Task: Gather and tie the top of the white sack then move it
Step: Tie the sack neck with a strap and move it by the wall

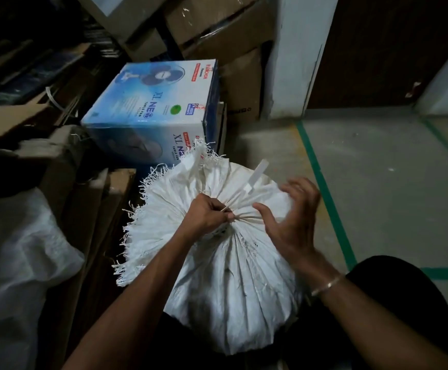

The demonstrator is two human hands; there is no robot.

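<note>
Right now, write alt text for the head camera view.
A person's left hand pinches a thin string at the gathered neck of a white woven plastic sack, while the right hand hovers open beside it. A blue-and-white cardboard fan box sits behind the sack, brown cardboard cartons stacked beyond it.
</note>
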